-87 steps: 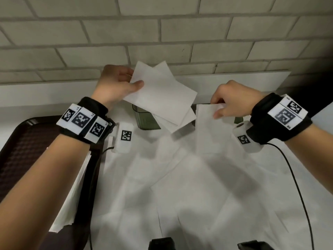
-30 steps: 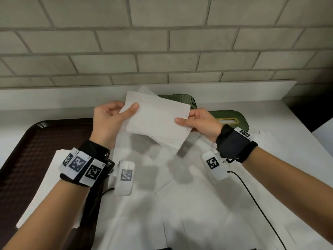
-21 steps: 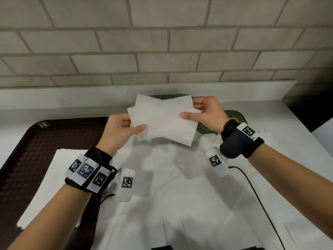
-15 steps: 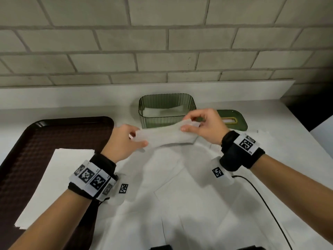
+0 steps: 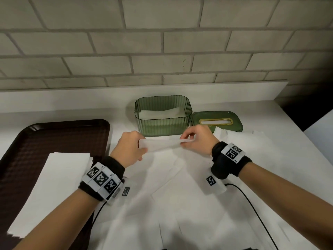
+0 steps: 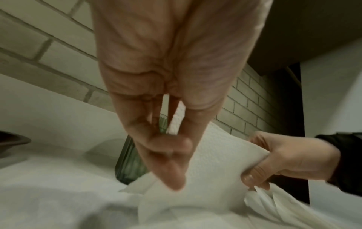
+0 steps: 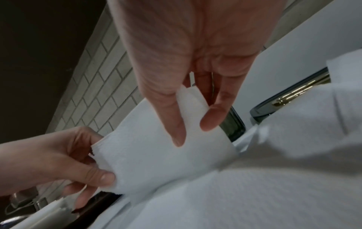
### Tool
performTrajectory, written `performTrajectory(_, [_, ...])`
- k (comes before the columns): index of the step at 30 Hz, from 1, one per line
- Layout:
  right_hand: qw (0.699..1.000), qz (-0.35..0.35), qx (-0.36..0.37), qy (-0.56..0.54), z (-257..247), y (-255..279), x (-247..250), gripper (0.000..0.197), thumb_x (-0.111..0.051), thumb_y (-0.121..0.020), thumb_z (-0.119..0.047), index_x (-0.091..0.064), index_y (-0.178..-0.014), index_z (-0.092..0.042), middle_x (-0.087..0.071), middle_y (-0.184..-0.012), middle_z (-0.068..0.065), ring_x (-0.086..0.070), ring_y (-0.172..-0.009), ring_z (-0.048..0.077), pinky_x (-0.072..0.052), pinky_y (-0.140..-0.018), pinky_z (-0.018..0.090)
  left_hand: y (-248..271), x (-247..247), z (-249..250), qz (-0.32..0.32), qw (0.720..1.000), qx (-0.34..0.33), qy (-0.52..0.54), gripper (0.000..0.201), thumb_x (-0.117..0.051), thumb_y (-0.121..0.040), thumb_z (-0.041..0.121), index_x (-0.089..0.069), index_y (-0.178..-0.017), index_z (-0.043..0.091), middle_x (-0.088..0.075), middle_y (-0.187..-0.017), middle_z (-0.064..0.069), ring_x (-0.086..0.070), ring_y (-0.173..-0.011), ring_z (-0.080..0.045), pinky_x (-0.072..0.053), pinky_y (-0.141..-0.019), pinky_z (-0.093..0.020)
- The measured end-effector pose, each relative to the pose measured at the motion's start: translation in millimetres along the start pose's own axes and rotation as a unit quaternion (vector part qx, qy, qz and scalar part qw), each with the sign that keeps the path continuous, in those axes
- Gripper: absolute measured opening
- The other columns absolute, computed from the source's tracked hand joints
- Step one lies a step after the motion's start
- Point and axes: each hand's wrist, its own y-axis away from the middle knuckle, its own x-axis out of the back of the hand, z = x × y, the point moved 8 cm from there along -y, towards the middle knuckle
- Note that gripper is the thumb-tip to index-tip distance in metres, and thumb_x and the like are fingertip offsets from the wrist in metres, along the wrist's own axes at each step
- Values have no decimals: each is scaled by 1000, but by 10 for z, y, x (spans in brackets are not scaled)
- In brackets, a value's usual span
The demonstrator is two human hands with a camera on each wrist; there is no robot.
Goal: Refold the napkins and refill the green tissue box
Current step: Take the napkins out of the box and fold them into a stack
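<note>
Head view: the brown tray [image 5: 54, 141] is cut off by the left edge of the frame, and its lower part is covered by a stack of napkins [image 5: 54, 186] and the left forearm. The fingertips of the left hand [image 5: 130, 150] are hidden behind the folded napkin [image 5: 160, 144]. The lid [image 5: 216, 120] is partly covered at its lower edge by the right hand [image 5: 196, 139] and loose napkins. Two dark objects at the bottom edge are cut off and cannot be identified.

Left wrist view: the green tissue box [image 6: 129, 162] is mostly hidden behind the fingers [image 6: 166, 155]; the lower foreground is blurred.
</note>
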Motion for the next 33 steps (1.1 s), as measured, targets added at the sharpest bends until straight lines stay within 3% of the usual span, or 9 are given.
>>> performTrajectory(4, [996, 17, -27, -87, 29, -67, 247, 12, -82, -76, -21, -70, -74, -24, -68, -73, -11, -58, -59, -6, -42, -60, 11, -65, 301, 10, 55, 996, -9, 65, 16, -79, -79, 21, -73, -79, 6, -71, -73, -6, -67, -63, -15, -53, -63, -28])
performTrajectory(6, [978, 46, -40, -201, -37, -111, 430, 13, -81, -76, -13, -73, -87, -15, -73, -86, -2, -65, -65, -6, -51, -65, 13, -123, 489, 14, 94, 984, -1, 149, 19, -80, -79, 21, -74, -85, 4, -72, -76, -7, -63, -65, -16, -50, -60, -18])
performTrajectory(10, [965, 142, -20, -219, -245, -378, 832, 18, -82, -77, -19, -66, -67, -22, -66, -60, -20, -59, -57, -9, -45, -61, 8, -371, 805, 77, 176, 956, 12, 234, 17, -79, -79, 11, -63, -76, 5, -60, -58, 6, -52, -52, 1, -41, -57, -8])
performTrajectory(13, [962, 189, -17, -197, -336, -647, 984, 18, -82, -75, -29, -74, -84, -15, -74, -78, -3, -69, -73, 13, -54, -71, 25, -572, 949, 138, 225, 946, 17, 232, 19, -79, -76, 8, -64, -87, 8, -63, -65, 6, -56, -53, 7, -42, -59, -2])
performTrajectory(15, [964, 198, -18, -177, -338, -810, 998, 17, -79, -76, -30, -71, -86, -18, -73, -83, 3, -70, -80, 22, -56, -75, 33, -680, 977, 160, 235, 945, 24, 225, 24, -78, -77, 9, -64, -96, 9, -68, -83, -6, -63, -67, -7, -51, -70, -13])
performTrajectory(18, [974, 183, -43, -126, -258, -957, 913, 25, -77, -78, -28, -64, -98, -24, -66, -79, -4, -66, -82, 21, -53, -79, 31, -835, 904, 139, 210, 963, 48, 160, 27, -75, -80, 15, -60, -102, 11, -70, -87, -6, -67, -89, -22, -51, -84, -30])
performTrajectory(25, [976, 40, -55, 208, -179, -894, 500, 61, -70, -77, -49, -42, -127, -26, -62, -92, -2, -59, -100, 28, -28, -97, 41, -912, 476, 142, 50, 996, 45, -57, 52, -67, -87, 27, -37, -124, 9, -56, -95, -13, -58, -92, -36, -49, -79, -40])
performTrajectory(29, [955, 99, -21, 278, -306, -869, 645, 51, -58, -83, -59, -49, -120, -26, -65, -99, -1, -53, -108, 27, -27, -97, 43, -891, 595, 394, 97, 981, -10, -169, 38, -56, -93, 26, -46, -123, 5, -50, -115, -21, -47, -110, -39, -45, -88, -46])
performTrajectory(33, [940, 80, 34, 329, -468, -940, 627, 47, -35, -96, -56, -64, -95, -20, -65, -96, 3, -48, -108, 27, -26, -97, 45, -1026, 473, 595, 20, 970, -79, -227, 30, -38, -96, 17, -63, -108, 7, -56, -113, -17, -46, -109, -36, -41, -92, -44])
